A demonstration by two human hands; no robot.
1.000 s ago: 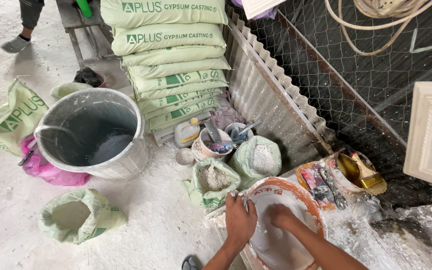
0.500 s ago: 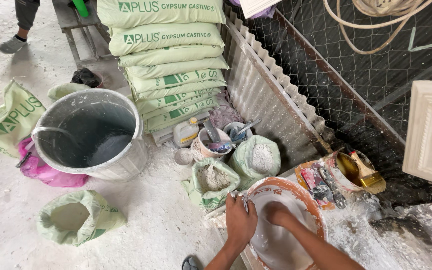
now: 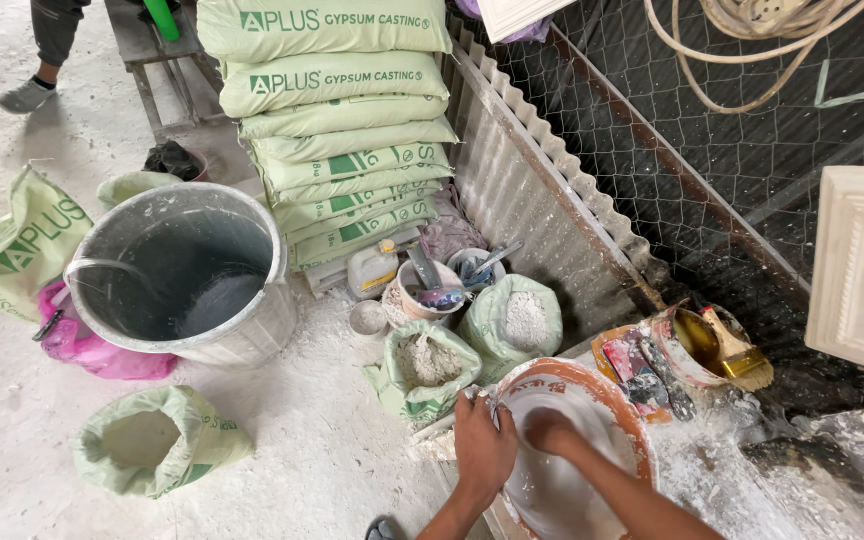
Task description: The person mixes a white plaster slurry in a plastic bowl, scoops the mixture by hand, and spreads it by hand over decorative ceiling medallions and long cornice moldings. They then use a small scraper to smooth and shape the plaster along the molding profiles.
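Below, both hands (image 3: 512, 440) pressed inside round, plaster-caked orange basin (image 3: 620, 400)

i'm looking at a plaster casting workshop. stacked sacks (image 3: 337, 120) of casting powder stand against a corrugated sheet (image 3: 522, 190), open bags (image 3: 422, 365) of white powder sit on a dusty floor (image 3: 12, 440), beside a big grey tub (image 3: 187, 275) and a white moulded panel (image 3: 862, 265).
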